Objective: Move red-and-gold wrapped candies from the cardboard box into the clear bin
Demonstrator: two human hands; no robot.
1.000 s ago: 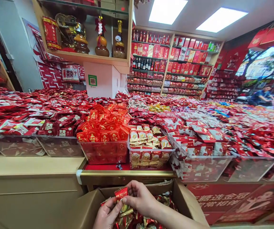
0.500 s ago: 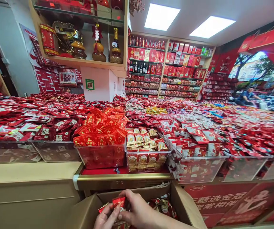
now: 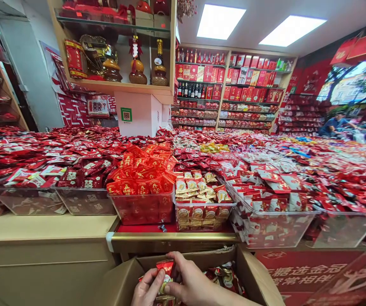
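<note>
A small red and gold candy packet (image 3: 165, 267) is pinched between my two hands over an open cardboard box (image 3: 124, 284). My left hand (image 3: 148, 289) grips it from the left, thumb on its face. From the right, my right hand (image 3: 186, 278) closes on it with thumb and fingers. More wrapped packets (image 3: 226, 276) lie inside the box, to the right of my hands; part of the contents is hidden by them. Just beyond the box stands a clear bin (image 3: 204, 212) stacked with similar red and gold packets.
A bin of bright red packets (image 3: 141, 208) is at the left, and a bin of white and red packets (image 3: 275, 227) at the right. A gold-edged counter (image 3: 173, 243) borders the box. A display cabinet (image 3: 122, 87) overhangs the left side. Someone (image 3: 337, 125) is outside, far right.
The view has turned slightly left, so the scene sits further right. The packet is now held more upright between my hands, showing more of its face.
</note>
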